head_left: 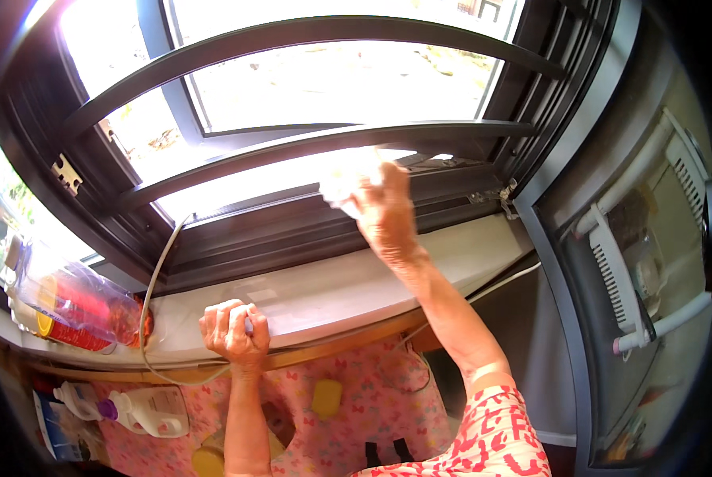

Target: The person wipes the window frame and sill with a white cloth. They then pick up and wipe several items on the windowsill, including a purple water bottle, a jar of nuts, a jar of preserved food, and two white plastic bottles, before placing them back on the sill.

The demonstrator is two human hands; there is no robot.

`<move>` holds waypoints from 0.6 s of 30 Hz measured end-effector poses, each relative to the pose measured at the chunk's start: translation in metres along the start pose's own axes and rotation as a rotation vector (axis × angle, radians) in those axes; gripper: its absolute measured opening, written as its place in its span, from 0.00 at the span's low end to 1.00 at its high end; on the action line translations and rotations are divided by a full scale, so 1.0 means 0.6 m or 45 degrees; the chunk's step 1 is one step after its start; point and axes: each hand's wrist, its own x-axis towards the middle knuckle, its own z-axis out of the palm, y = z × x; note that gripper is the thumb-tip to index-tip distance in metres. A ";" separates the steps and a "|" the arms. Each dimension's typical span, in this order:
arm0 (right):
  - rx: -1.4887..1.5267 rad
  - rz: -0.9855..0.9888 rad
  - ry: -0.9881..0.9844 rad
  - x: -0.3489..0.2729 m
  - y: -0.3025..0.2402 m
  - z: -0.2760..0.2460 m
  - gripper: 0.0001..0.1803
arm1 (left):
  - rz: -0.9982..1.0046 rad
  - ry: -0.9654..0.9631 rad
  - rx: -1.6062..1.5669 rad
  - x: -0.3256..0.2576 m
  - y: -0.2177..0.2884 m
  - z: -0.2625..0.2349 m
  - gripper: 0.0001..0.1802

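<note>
Raised to the window, my right hand [385,216] grips a crumpled white cloth [344,184] by the lower black bar [316,145] of the window. The cloth is partly washed out by the bright light behind it, so whether it touches the bar cannot be told. My left hand [235,330] is closed into a fist over the front edge of the white sill [316,298]. A small pale bit shows between its fingers, too little to name. Below the cloth runs the dark window track [268,238].
A clear plastic bottle [73,278] and a red container [81,334] crowd the sill's left end. A white cable [159,278] hangs over the sill. Below, a white jug [157,411] and a yellow sponge-like block [326,397] lie on pink patterned cloth [404,366]. An open framed pane [567,318] stands right.
</note>
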 end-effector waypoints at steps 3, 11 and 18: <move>0.123 -0.058 -0.158 0.006 -0.013 0.020 0.21 | 0.000 -0.002 -0.015 0.001 0.001 0.004 0.04; -0.306 -0.218 -0.404 -0.028 0.064 -0.010 0.35 | -0.026 -0.031 0.035 -0.005 0.001 0.003 0.05; -0.667 -0.052 -0.242 -0.047 0.159 -0.072 0.30 | -0.011 -0.034 0.051 -0.006 -0.004 0.004 0.05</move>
